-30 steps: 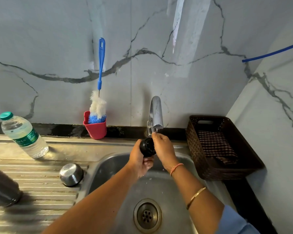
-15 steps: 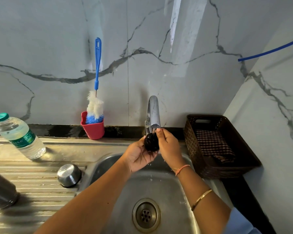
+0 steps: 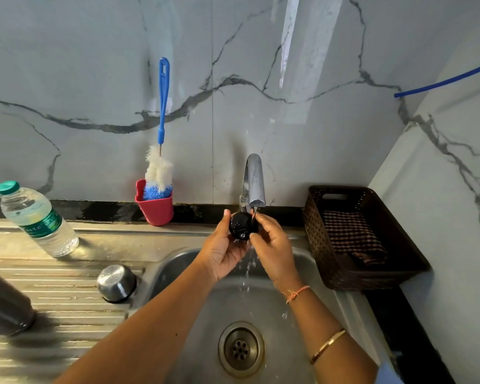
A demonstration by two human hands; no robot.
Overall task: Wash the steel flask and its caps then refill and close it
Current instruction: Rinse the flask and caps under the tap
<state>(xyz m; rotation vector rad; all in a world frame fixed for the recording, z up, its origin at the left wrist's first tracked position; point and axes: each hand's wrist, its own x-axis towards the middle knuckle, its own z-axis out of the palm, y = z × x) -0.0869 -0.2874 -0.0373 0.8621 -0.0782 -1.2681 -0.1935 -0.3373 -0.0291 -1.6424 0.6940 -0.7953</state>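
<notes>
A small black inner cap (image 3: pixel 241 230) is held under the steel tap (image 3: pixel 254 181), and water runs off it into the sink (image 3: pixel 311 275). My left hand (image 3: pixel 222 249) cups the cap from the left and below. My right hand (image 3: pixel 272 245) grips it from the right, fingers curled on its edge. The steel outer cap (image 3: pixel 117 282) sits upside down on the draining board (image 3: pixel 53 295). The dark steel flask (image 3: pixel 3 303) stands at the left edge, partly out of view.
A plastic water bottle (image 3: pixel 38 220) stands at the back left. A red cup (image 3: pixel 155 207) holds a blue bottle brush (image 3: pixel 161 151) against the marble wall. A brown basket (image 3: pixel 366 236) with a checked cloth sits right of the sink. The drain (image 3: pixel 241 349) is below my arms.
Both hands turned the black cap under the tap; its rounded top now faces me. Water now splashes down from the cap.
</notes>
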